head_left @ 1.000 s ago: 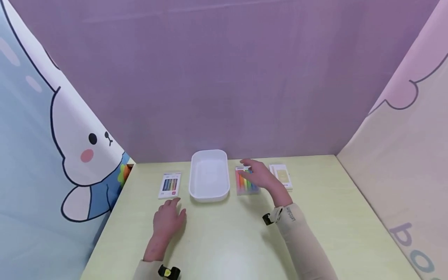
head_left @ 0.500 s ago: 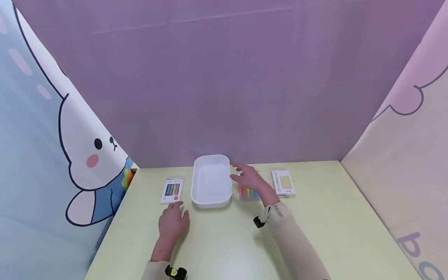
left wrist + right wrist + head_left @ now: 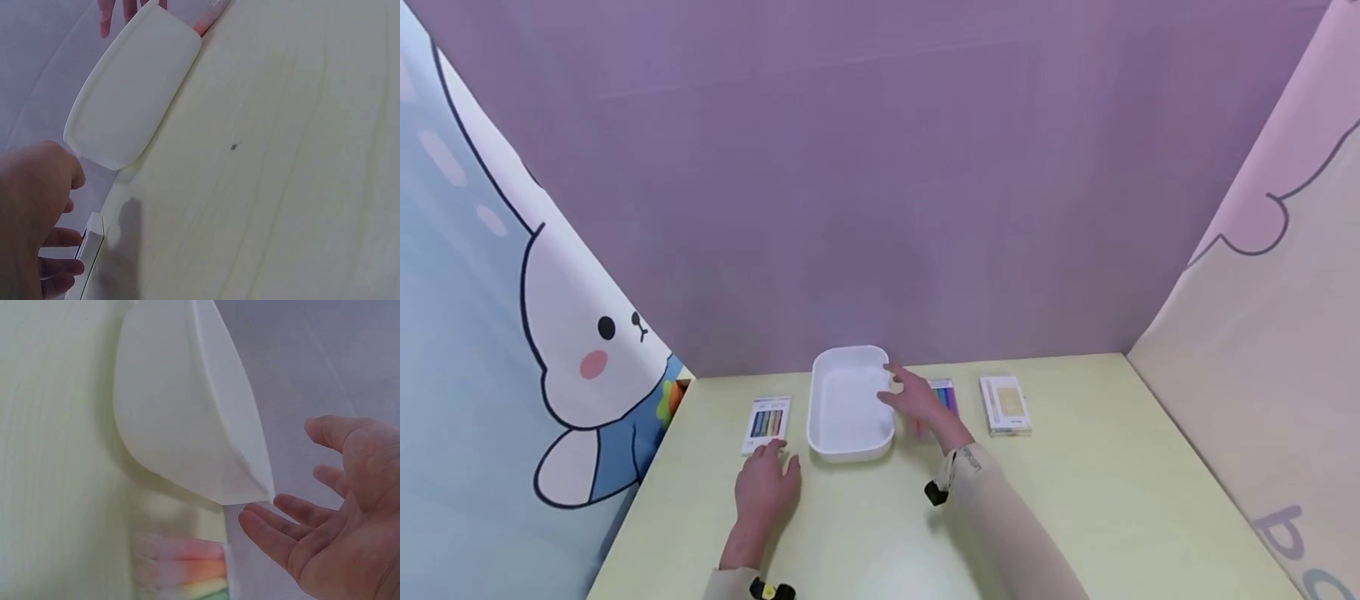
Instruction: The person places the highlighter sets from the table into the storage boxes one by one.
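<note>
A white plastic tray (image 3: 850, 408) stands at the back middle, its inside bare. My right hand (image 3: 919, 400), fingers spread, reaches to the tray's right rim; in the right wrist view its fingertips (image 3: 250, 515) are right at the tray's corner. Under that hand lies a clear pack of coloured pens (image 3: 946, 396), partly hidden by hand and wrist. To the left, my left hand (image 3: 766, 492) is loosely extended just in front of a flat white box (image 3: 767, 421) with coloured sticks pictured on it. The left wrist view has its fingers (image 3: 62, 267) beside that box's edge (image 3: 94, 244).
Right of the pen pack lies another white box (image 3: 1006, 406) with a yellowish panel. The pale wooden table (image 3: 880, 533) ends at a purple backdrop (image 3: 880, 208). A printed cloth with a rabbit (image 3: 602, 333) hangs at the left, a pink and cream one (image 3: 1285, 350) at the right.
My right hand has moved left from over the pen pack to the tray's right rim, uncovering the white box at the right. The left hand has stayed near the left box, and the head view has shifted slightly.
</note>
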Demonstrator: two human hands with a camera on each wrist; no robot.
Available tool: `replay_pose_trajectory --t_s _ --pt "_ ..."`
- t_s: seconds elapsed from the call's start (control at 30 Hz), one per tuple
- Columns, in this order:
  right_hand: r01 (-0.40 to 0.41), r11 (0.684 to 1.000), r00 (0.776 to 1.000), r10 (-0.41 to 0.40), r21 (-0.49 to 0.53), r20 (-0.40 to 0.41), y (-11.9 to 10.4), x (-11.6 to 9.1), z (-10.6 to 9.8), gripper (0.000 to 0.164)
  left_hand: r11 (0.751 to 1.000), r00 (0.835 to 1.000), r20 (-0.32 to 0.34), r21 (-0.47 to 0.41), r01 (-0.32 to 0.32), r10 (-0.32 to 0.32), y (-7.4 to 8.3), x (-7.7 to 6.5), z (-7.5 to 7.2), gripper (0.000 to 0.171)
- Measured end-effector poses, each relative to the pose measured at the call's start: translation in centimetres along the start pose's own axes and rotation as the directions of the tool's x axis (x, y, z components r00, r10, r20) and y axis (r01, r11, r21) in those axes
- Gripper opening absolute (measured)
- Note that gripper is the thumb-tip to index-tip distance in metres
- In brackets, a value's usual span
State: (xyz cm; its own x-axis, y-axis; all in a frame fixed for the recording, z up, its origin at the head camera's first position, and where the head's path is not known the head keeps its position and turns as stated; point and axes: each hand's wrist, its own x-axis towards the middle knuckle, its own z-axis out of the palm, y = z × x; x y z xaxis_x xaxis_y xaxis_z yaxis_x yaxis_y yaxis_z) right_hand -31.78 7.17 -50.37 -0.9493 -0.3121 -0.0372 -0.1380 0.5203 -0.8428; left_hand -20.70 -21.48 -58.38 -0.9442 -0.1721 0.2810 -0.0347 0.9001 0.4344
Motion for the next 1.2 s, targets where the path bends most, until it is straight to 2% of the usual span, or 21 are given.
replay_pose_trajectory --t_s 0.13,0.3,0.53,0.77,0.97,1.1,1.2 --pt "-0.056 0.997 0.998 0.055 0.057 0.02 0.7 -0.4 1.1 0.063 1.0 1.0 0.007 -0.015 0.022 -0.022 -0.2 -0.9 0.7 0.038" --pt "-0.117 0.988 0.993 0.116 0.097 0.017 1.2 0.1 1.3 0.063 0.999 0.999 0.017 -0.02 0.03 -0.029 -0.4 -0.6 1.0 0.041" --pt "-0.134 0.978 0.991 0.135 0.162 0.004 1.9 0.7 1.7 0.062 0.999 1.0 0.019 -0.028 0.015 -0.015 0.0 -0.3 0.3 0.052" --pt "-0.142 0.957 0.989 0.146 0.252 0.003 2.4 0.9 2.1 0.061 0.999 1.0 0.004 -0.038 0.021 -0.021 -0.2 -0.5 0.4 0.053" --pt "-0.157 0.941 0.987 0.162 0.3 0.009 2.6 0.7 2.7 0.061 0.999 1.0 -0.028 -0.035 -0.001 0.0 -1.1 0.0 0.2 0.054" --pt "-0.172 0.922 0.985 0.17 0.346 0.036 2.8 0.6 2.7 0.062 0.999 1.0 -0.001 -0.021 0.024 -0.024 -1.6 0.9 -0.3 0.056" --pt "-0.165 0.918 0.986 0.168 0.359 0.024 2.8 0.8 2.6 0.062 0.999 0.999 0.032 -0.006 0.042 -0.041 -1.7 2.1 -0.6 0.058"
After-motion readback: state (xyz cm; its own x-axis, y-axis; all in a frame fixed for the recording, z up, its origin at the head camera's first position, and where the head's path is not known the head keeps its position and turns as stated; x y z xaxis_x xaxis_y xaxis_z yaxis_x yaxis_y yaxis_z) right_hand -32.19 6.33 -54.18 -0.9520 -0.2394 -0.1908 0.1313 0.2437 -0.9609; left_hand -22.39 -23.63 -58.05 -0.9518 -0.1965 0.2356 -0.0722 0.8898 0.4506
